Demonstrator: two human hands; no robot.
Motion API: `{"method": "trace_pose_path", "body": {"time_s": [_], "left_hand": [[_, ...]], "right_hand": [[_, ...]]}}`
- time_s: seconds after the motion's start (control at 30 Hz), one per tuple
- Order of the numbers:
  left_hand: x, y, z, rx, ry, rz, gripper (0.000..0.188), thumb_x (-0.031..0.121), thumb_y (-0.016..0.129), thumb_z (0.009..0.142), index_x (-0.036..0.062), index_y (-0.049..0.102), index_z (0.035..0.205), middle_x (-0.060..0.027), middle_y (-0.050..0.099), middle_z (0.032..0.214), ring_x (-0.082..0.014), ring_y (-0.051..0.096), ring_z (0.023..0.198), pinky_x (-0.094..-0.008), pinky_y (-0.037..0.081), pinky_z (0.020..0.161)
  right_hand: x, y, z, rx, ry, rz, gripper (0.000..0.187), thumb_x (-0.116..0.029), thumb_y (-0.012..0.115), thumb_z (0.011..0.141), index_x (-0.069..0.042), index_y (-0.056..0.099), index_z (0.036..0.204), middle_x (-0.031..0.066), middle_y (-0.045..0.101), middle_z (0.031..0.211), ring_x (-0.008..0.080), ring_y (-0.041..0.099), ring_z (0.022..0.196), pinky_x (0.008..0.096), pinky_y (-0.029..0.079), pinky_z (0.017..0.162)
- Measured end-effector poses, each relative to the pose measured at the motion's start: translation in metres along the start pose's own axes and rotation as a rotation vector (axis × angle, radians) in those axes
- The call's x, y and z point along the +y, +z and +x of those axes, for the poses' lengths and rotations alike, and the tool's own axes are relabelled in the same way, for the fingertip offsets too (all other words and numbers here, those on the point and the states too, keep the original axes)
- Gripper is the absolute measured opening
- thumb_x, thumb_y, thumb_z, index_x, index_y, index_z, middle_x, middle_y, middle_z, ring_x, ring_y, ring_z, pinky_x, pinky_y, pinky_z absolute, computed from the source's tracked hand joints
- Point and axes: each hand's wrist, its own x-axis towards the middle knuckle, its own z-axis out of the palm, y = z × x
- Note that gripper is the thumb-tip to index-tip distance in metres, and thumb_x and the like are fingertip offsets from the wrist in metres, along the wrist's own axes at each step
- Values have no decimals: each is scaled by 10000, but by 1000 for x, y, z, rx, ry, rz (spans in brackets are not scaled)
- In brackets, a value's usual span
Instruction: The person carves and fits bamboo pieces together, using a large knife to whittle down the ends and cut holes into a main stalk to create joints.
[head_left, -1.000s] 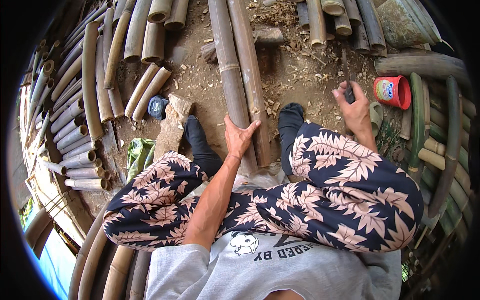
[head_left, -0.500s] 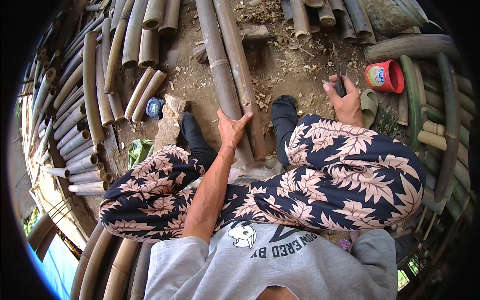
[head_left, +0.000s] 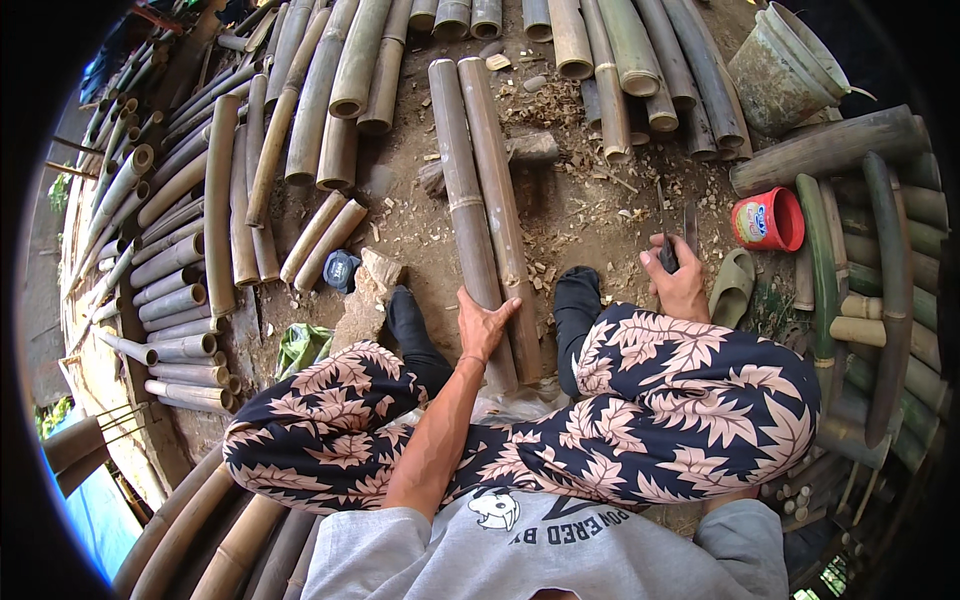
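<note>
Two brown bamboo poles, a left pole [head_left: 466,202] and a right pole [head_left: 497,190], lie side by side, pointing away from me between my feet. Under their middle is a short log [head_left: 531,150]. My left hand [head_left: 484,325] grips them close to their near ends, its palm over the left pole and its thumb reaching onto the right one. Beyond my right knee, my right hand [head_left: 681,287] is closed round the dark handle of a knife [head_left: 668,254]. A narrow blade points away from me, partly lost against the dirt.
Cut bamboo lengths [head_left: 345,70] lie in rows at far left, far right and left. By my right hand are a green clog [head_left: 733,287] and a red tub [head_left: 768,219]. A grey bucket [head_left: 787,72] stands behind. Near my left foot sit a wood block [head_left: 366,300] and a dark tape measure [head_left: 341,271].
The view has tilted up, so the scene sits lower and the poles' far ends now show. My left hand keeps its hold on the poles; my right hand still holds the knife.
</note>
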Motion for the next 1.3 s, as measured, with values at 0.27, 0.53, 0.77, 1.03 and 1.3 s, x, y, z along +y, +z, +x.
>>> {"method": "trace_pose_path", "body": {"time_s": [0.27, 0.53, 0.77, 1.03, 1.3], "left_hand": [[-6, -3, 5, -31, 17, -30, 929, 444, 891, 694, -23, 385, 1318, -316, 616, 1188, -443, 617, 1114, -480, 492, 942], [-21, 5, 9, -29, 33, -17, 1029, 539, 880, 671, -35, 357, 1346, -329, 606, 1208, -437, 615, 1132, -469, 493, 961], [-36, 8, 11, -18, 42, 7, 942, 472, 885, 701, -44, 377, 1303, -326, 606, 1190, -442, 616, 1111, -475, 494, 934], [-32, 8, 21, -7, 39, 0, 896, 429, 881, 714, -24, 385, 1307, -314, 619, 1180, -444, 619, 1103, -478, 491, 938], [-11, 2, 36, -32, -37, -14, 1002, 442, 894, 675, -14, 353, 1384, -307, 598, 1222, -447, 600, 1138, -477, 477, 968]], "right_hand": [[4, 5, 3, -15, 17, -15, 399, -230, 734, 900, -7, 597, 1202, 8, 616, 802, 82, 572, 564, 255, 464, 513], [14, 7, 4, -11, 27, -53, 457, -206, 649, 942, -26, 535, 1347, 18, 600, 755, 97, 576, 566, 268, 464, 525], [36, 15, 3, -22, 17, -56, 414, -166, 575, 966, -48, 540, 1361, 24, 593, 743, 107, 585, 581, 282, 489, 566], [15, 37, 10, -120, 10, -56, 393, -232, 556, 1017, -82, 543, 1380, 18, 562, 724, 94, 594, 597, 272, 483, 552], [-13, 76, 65, -378, -56, -165, 465, -281, 559, 1016, -36, 513, 1408, 63, 631, 754, 115, 588, 592, 283, 484, 555]]}}
